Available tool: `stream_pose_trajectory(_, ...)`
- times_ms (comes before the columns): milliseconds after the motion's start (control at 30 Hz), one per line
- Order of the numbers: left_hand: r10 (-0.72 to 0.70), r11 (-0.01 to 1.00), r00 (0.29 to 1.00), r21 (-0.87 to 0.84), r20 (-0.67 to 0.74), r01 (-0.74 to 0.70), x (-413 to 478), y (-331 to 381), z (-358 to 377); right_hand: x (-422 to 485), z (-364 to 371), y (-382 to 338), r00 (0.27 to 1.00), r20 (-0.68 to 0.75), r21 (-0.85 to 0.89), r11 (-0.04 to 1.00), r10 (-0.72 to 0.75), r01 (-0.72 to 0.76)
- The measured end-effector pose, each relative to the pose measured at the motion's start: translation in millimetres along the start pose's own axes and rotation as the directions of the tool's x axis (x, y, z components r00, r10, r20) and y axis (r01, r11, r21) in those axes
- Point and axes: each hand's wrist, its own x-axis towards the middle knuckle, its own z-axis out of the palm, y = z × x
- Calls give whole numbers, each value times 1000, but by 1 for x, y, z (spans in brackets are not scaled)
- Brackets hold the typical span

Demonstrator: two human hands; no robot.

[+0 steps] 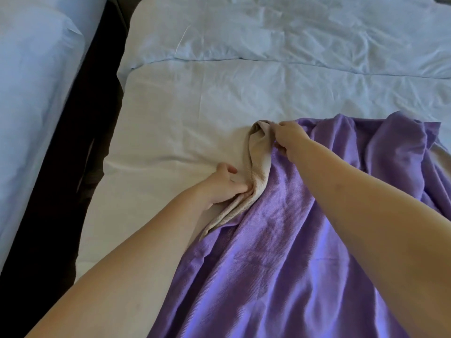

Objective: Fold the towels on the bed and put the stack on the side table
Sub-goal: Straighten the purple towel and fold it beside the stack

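A large purple towel [280,240] lies rumpled across the near right part of the white bed [183,113]. A beige towel [258,157] shows from under its left edge, bunched in a narrow ridge. My left hand [222,184] grips the beige towel at its lower part, fingers curled into the cloth. Farther up, my right hand [290,139] pinches cloth where the purple edge meets the top of the beige towel. Most of the beige towel is hidden under the purple one.
A folded-back white duvet [280,32] covers the far half of the bed. A dark gap [73,154] runs along the bed's left side, with a second white bed [31,81] beyond it. No side table is in view.
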Motion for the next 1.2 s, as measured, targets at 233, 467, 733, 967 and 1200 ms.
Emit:
stream_pose_trajectory(233, 367, 857, 907, 453, -205, -244, -2, -7, -6, 6, -24, -9, 991, -21, -499, 860, -133, 105)
stream_pose_trajectory(467, 535, 824, 767, 419, -355, -381, -19, -30, -38, 9, -11, -74, 912, -105, -421, 849, -396, 320)
stream_pose_trajectory(733, 315, 884, 871, 451, -377, -124, -30, -29, -35, 2, 26, -110, 958, -3, -159, 946, -285, 281)
stream_pose_trajectory(967, 263, 958, 606, 129, -751, -255, -48, -57, -124, -19, 72, -145, 851, 197, 258, 863, -486, 434)
stream_pose_trajectory(1200, -190, 897, 972, -426, -138, 115, -69, -102, -138, -25, 153, -129, 809, 506, 274, 945, -298, 177)
